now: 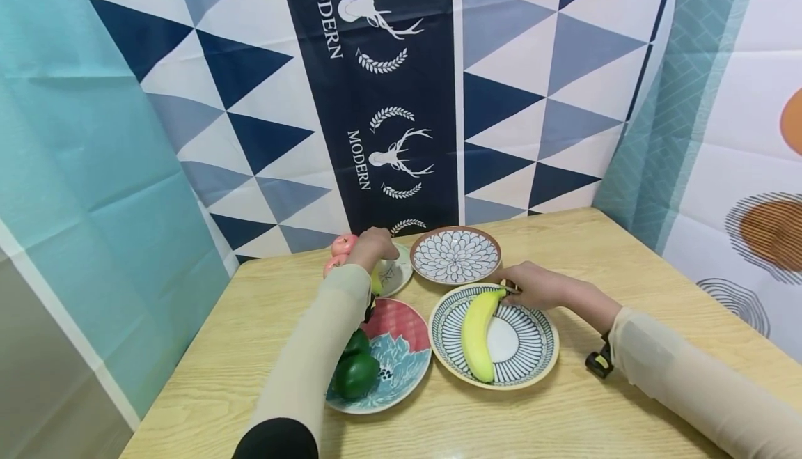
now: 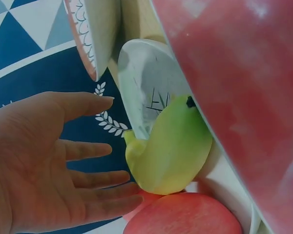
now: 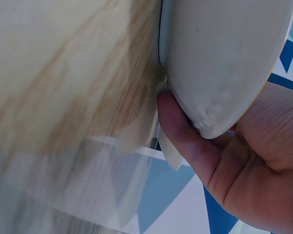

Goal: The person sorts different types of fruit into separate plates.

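In the head view, my left hand (image 1: 372,246) reaches over a small pale plate (image 1: 398,271) at the back. The left wrist view has its fingers spread and straight, holding nothing, beside a smooth yellow-green fruit (image 2: 171,146) with a dark stem end. Red apples (image 1: 344,244) sit just left of that hand. My right hand (image 1: 532,286) grips the far right rim of a blue-and-white striped plate (image 1: 544,354), one finger under the edge in the right wrist view. On this plate lies a yellow banana (image 1: 479,333), its stem close to the right hand's fingertips.
A brown-rimmed bowl-like plate (image 1: 456,255) with a petal pattern stands at the back middle. Front left, a red-and-blue floral plate (image 1: 401,382) holds dark green rounded fruits (image 1: 356,375), partly behind the left sleeve. Patterned cloth (image 1: 401,97) hangs behind the wooden table (image 1: 207,354).
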`<state>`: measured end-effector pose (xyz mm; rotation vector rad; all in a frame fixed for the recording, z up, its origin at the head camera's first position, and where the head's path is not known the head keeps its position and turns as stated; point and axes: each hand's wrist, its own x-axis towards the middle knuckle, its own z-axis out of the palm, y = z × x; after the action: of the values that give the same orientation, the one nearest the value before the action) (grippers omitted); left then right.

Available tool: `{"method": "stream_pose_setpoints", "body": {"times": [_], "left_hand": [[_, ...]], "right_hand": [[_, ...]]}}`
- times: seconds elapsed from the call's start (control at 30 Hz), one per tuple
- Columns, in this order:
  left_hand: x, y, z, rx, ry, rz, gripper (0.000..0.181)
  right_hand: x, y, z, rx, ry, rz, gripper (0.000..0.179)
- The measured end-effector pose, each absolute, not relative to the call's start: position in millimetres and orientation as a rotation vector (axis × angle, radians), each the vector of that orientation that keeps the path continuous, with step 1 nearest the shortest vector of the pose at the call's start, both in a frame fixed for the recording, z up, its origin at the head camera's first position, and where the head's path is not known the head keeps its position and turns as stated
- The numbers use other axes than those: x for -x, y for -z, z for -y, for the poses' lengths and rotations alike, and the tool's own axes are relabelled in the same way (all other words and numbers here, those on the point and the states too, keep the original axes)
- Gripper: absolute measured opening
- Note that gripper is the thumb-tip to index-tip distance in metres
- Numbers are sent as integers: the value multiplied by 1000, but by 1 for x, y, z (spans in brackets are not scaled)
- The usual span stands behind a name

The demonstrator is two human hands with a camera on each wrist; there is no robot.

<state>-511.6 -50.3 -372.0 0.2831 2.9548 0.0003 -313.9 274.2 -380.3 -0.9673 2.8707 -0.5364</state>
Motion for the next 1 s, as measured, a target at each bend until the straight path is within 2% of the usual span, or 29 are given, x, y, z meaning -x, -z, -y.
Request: {"method": "stream_pose_setpoints", "body": {"times": [0.13, 0.17, 0.37, 0.4, 0.53, 0.73, 1.0], "left_hand": [[477, 354, 48, -297, 5, -2955, 35], [484, 359, 51, -308, -16, -2959, 36], [476, 364, 48, -225, 20, -3016, 41], [461, 358, 45, -196, 48, -3028, 39], [450, 360, 40, -188, 79, -3075, 42], [452, 364, 34, -196, 77, -3051, 49], [462, 371, 37, -209, 79, -3063, 40]], "right_hand": [[315, 382, -274, 959, 525, -2874, 40], [315, 382, -274, 961, 525, -2874, 40], [314, 381, -273, 976, 534, -2875, 41], [314, 381, -273, 976, 534, -2877, 41], [313, 380, -273, 961, 521, -2881, 41], [312, 379, -272, 946, 529, -2871, 42], [315, 380, -273, 931, 530, -2865, 41]]}}
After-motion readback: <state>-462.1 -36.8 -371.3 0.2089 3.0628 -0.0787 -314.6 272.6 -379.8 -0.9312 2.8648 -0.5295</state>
